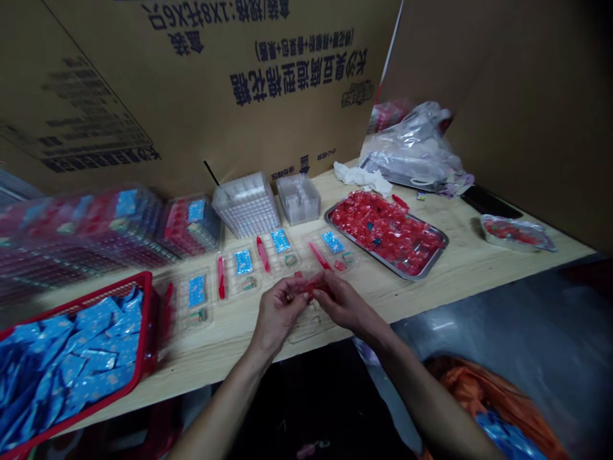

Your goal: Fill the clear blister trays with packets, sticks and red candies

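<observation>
My left hand (282, 310) and my right hand (343, 301) meet over the front of the table, fingers closed on a small red wrapped piece (311, 289) between them. A clear plastic tray (306, 329) lies just below my hands, partly hidden by them. Past my fingers is another clear tray holding a red pen-like stick (318, 255), a blue packet (332, 241) and a small red piece (340, 266). Similar trays lie in a row to the left, each with a blue packet (243, 261) and a red stick (221, 278).
A metal tray (433, 263) heaped with red wrapped pieces stands to the right. On the left are a red basket (149, 319) of blue packets and stacked filled trays (191, 227). Stacks of clear trays (246, 201) stand behind, against a cardboard box (191, 115).
</observation>
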A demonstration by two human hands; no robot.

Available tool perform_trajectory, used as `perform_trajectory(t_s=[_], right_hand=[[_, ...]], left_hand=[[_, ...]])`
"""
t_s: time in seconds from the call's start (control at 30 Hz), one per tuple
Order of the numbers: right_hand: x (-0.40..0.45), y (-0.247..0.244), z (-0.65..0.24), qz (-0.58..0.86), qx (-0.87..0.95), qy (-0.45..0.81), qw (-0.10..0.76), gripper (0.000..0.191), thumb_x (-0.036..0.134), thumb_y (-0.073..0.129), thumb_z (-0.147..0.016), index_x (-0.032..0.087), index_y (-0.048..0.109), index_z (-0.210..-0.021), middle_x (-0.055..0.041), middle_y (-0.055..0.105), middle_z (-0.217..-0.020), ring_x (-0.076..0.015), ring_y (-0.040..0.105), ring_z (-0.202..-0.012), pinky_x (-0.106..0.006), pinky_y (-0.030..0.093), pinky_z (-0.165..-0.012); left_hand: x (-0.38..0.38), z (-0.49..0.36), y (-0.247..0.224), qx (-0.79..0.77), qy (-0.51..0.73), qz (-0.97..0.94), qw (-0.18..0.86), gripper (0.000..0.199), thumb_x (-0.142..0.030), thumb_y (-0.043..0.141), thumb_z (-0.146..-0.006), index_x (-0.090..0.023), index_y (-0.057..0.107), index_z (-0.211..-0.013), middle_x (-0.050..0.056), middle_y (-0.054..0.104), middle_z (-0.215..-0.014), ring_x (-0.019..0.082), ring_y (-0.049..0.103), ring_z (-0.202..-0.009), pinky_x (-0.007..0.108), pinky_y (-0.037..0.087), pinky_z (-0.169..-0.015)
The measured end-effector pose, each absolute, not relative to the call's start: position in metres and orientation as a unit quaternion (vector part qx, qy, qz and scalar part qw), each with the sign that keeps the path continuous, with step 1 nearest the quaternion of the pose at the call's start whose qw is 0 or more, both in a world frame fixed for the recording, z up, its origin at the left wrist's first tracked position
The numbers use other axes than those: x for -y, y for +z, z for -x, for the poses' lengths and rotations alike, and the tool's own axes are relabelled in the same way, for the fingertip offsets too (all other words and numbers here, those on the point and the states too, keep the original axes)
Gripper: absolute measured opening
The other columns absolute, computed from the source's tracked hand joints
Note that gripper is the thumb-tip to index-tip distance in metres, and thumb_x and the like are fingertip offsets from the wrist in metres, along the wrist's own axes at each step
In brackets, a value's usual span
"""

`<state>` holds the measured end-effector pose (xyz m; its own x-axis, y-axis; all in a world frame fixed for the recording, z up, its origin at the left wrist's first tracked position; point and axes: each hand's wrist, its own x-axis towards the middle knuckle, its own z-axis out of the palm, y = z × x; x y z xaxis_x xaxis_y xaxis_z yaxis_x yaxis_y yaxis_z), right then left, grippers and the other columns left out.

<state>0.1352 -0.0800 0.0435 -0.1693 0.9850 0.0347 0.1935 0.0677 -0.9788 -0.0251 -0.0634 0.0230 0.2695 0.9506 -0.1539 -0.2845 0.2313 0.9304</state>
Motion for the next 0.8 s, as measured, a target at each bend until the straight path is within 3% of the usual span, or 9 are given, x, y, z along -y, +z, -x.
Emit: perform_trajectory(t_s=[0.13, 0.27, 0.37, 0.47, 0.6, 0.7, 0.8], right_hand=[[0.079, 0.049, -0.125, 0.445, 0.442, 0.624, 0.466, 0.034, 0.048, 0.069, -0.078, 0.020, 0.053, -0.091, 0.0063, 0.046, -0.062, -0.0089, 0.036, -0.050, -0.024, 0.029, -0.049], [0.073, 0.045, -0.130, 0.417, 0.367, 0.670, 0.492, 0.040, 0.047, 0.073, -0.072, 0.021, 0.052, -0.094, 0.0068, 0.042, -0.064, -0.0080, 0.033, -0.050, -0.024, 0.028, -0.049], [0.070, 0.038, -0.141, 0.509, 0.520, 0.531, 0.434, 0.022, 0.037, 0.062, -0.083, 0.020, 0.053, -0.093, 0.0046, 0.046, -0.067, -0.0110, 0.040, -0.056, -0.025, 0.032, -0.054], [0.072, 0.033, -0.148, 0.584, 0.680, 0.317, 0.311, 0.003, 0.018, 0.053, -0.086, 0.019, 0.052, -0.089, -0.0012, 0.056, -0.076, -0.0154, 0.051, -0.070, -0.028, 0.037, -0.065], [0.081, 0.034, -0.142, 0.559, 0.772, 0.237, 0.189, 0.014, 0.006, 0.045, -0.088, 0.017, 0.050, -0.095, -0.0070, 0.060, -0.089, -0.0193, 0.057, -0.082, -0.029, 0.040, -0.073], [0.089, 0.040, -0.136, 0.546, 0.793, 0.222, 0.152, 0.021, 0.002, 0.044, -0.086, 0.017, 0.047, -0.101, -0.0082, 0.060, -0.093, -0.0206, 0.058, -0.087, -0.030, 0.041, -0.075], [0.095, 0.045, -0.135, 0.547, 0.801, 0.213, 0.119, 0.027, -0.001, 0.043, -0.084, 0.017, 0.045, -0.103, -0.0079, 0.059, -0.094, -0.0210, 0.058, -0.087, -0.031, 0.042, -0.076]], left_hand=[[0.060, 0.029, 0.028, -0.410, 0.481, -0.379, 0.676, 0.027, -0.026, 0.084, -0.066, -0.014, 0.073, -0.087, 0.004, 0.074, -0.087, 0.012, 0.066, -0.073, 0.024, 0.051, -0.072], [0.054, 0.038, 0.035, -0.396, 0.495, -0.266, 0.726, 0.028, -0.022, 0.085, -0.057, -0.014, 0.072, -0.080, 0.001, 0.071, -0.073, 0.010, 0.065, -0.064, 0.023, 0.053, -0.069], [0.051, 0.048, 0.033, -0.399, 0.484, -0.244, 0.740, 0.030, -0.021, 0.086, -0.056, -0.014, 0.074, -0.083, 0.003, 0.073, -0.078, 0.012, 0.067, -0.068, 0.024, 0.054, -0.072], [0.052, 0.056, 0.025, -0.430, 0.479, -0.296, 0.706, 0.028, -0.023, 0.084, -0.059, -0.013, 0.076, -0.084, 0.005, 0.074, -0.081, 0.012, 0.066, -0.070, 0.024, 0.053, -0.071], [0.059, 0.060, 0.011, -0.472, 0.449, -0.419, 0.632, 0.019, -0.022, 0.078, -0.066, -0.014, 0.076, -0.083, -0.001, 0.068, -0.067, 0.008, 0.056, -0.057, 0.020, 0.043, -0.057], [0.065, 0.062, 0.003, -0.469, 0.430, -0.487, 0.598, 0.018, -0.022, 0.073, -0.070, -0.016, 0.077, -0.087, 0.003, 0.073, -0.080, 0.012, 0.063, -0.070, 0.022, 0.047, -0.066], [0.066, 0.063, -0.003, -0.445, 0.406, -0.517, 0.608, 0.029, -0.028, 0.067, -0.079, -0.017, 0.078, -0.104, 0.006, 0.076, -0.092, 0.016, 0.067, -0.083, 0.026, 0.051, -0.078]])
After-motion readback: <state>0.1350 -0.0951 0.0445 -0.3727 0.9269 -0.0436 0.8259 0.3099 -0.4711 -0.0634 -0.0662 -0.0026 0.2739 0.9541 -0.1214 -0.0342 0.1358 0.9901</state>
